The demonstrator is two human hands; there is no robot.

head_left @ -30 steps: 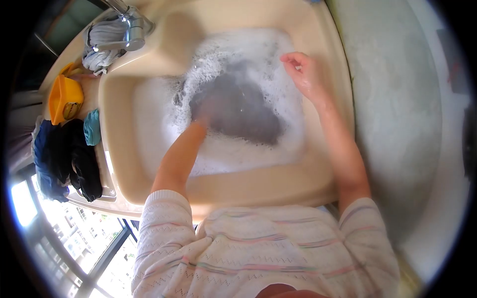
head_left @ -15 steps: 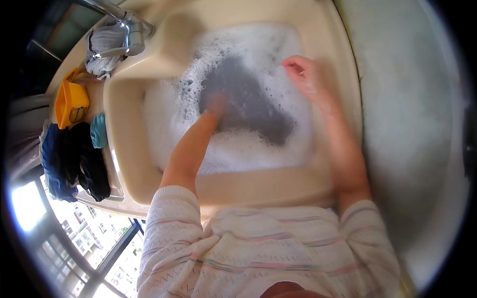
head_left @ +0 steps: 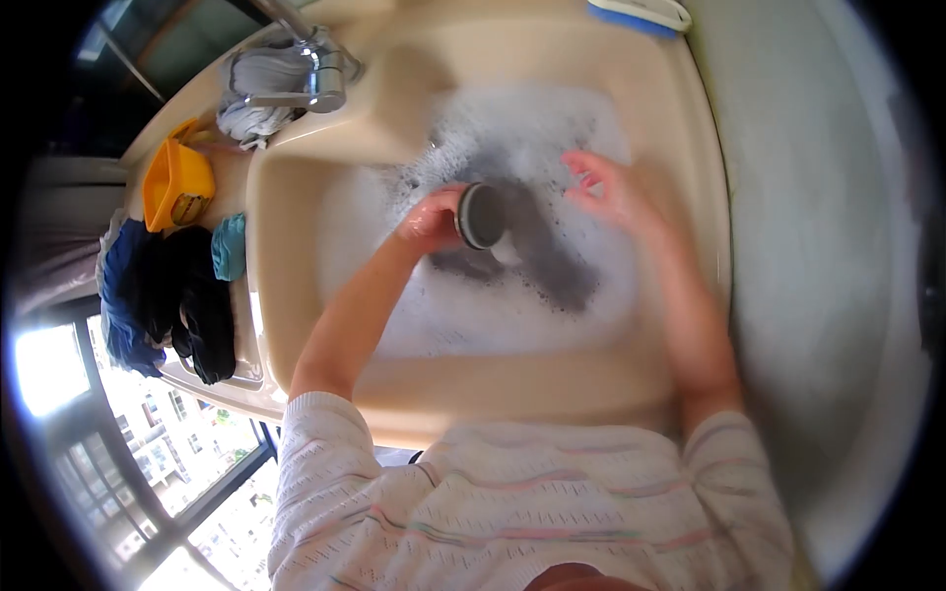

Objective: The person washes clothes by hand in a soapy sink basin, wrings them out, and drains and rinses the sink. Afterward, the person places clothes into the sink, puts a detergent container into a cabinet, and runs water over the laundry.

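My left hand (head_left: 430, 219) is closed around the edge of a drain plug (head_left: 482, 216), round and dark-faced with a pale rim. It is held up over the soapy water (head_left: 394, 315) in the beige sink (head_left: 286, 236). Something whitish shows just below the plug, too small to name. To the right, my right hand (head_left: 603, 187) hovers near the foam with its fingers curved and apart, holding nothing. Between the hands the foam parts around a dark grey patch (head_left: 552, 246); whether that is water or something under it I cannot tell.
A chrome faucet (head_left: 325, 79) rises at the upper left beside a wet grey cloth (head_left: 261, 89). Along the left ledge are a yellow container (head_left: 177, 182), a teal cloth (head_left: 229, 246) and dark clothes (head_left: 202, 315). A blue-and-white brush (head_left: 641, 15) lies at the far rim.
My left hand has come up out of the water with the drain plug. My right hand's fingers have spread a little. The dark patch has narrowed, and the view has shifted, showing the brush.
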